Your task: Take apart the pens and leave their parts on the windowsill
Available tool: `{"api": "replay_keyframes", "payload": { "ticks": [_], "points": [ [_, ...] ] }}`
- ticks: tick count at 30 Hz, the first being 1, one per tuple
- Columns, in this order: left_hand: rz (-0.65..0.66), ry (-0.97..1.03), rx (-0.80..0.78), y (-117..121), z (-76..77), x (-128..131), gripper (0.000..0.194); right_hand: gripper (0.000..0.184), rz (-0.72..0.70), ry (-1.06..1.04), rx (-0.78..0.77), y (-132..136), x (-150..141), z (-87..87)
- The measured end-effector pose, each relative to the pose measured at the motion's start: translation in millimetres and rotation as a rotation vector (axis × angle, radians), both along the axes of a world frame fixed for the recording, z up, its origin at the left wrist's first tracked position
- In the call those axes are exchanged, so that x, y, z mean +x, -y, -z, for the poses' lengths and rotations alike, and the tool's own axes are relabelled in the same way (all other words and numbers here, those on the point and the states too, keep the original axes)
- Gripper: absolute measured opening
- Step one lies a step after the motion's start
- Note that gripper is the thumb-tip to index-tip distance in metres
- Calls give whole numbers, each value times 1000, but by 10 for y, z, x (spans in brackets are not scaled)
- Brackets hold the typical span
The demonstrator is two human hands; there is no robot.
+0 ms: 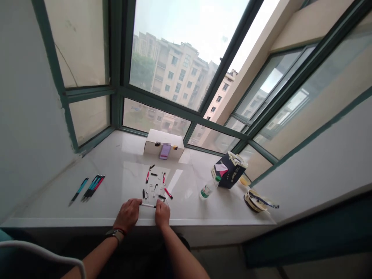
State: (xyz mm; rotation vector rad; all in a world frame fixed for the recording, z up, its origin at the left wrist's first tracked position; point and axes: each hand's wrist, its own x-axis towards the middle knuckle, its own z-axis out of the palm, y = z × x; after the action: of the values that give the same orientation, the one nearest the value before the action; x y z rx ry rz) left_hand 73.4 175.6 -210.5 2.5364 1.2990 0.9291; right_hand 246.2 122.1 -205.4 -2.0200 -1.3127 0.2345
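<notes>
Near the front edge of the white sill, my left hand [129,214] and my right hand [162,214] are closed on opposite ends of a slim white pen piece [148,205]. It lies level between them and shows a dark section by the right fingers; its exact part is too small to tell. Just beyond the hands are scattered pen parts: red barrels [168,193], black grips [143,194], a whitish tube [155,190] and several tiny bits. Off to the left lie whole pens, a blue one [78,191] apart and a red one [97,188] grouped with others.
A white box [164,143] with a purple packet [164,151] at its front stands against the window. To the right are a clear bottle with green cap [205,190], a dark blue carton [229,170] and a round container with a strap [255,200]. A white cable [43,251] crosses lower left.
</notes>
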Motion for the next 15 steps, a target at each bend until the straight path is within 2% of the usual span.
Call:
{"api": "replay_keyframes", "payload": {
  "ticks": [8, 15],
  "points": [
    [19, 60, -61, 4, 23, 12, 33, 54, -17, -193, 22, -111, 161, 112],
    [1, 24, -83, 28, -33, 21, 28, 50, -17, -353, 48, -170, 282, 121]
  ]
}}
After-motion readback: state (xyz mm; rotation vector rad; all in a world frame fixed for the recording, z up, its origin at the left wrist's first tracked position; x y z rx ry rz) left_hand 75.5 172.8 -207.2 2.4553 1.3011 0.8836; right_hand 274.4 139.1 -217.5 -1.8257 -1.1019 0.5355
